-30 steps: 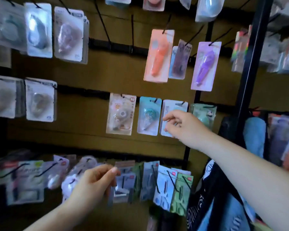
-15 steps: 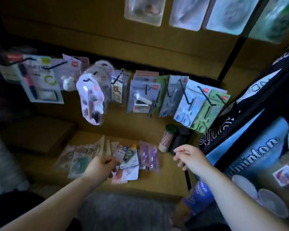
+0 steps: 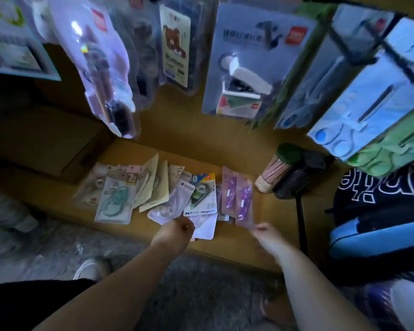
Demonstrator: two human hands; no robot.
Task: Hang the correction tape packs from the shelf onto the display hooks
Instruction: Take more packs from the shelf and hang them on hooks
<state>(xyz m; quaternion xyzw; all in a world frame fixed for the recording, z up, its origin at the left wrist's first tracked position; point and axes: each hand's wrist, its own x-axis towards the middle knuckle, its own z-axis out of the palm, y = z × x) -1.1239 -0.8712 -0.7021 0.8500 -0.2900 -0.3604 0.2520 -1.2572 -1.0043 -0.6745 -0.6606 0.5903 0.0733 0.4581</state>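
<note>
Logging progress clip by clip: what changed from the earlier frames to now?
Right hand dropped from the wall hooks to the purple pack; grip blurred. Left hand lowered onto the fanned packs, gripping them. The other packs stay on the shelf.

Both bare forearms stretched forward and down toward the correction tape packs (image 3: 200, 195), left hand (image 3: 177, 231) with fingers curled at their near edge, grip unclear, right hand (image 3: 267, 232) blurred at their near right corner.

Correction tape packs (image 3: 201, 194) lie on the shelf (image 3: 249, 237), left of a jar (image 3: 276, 173), beneath hanging packs (image 3: 244, 60).
</note>
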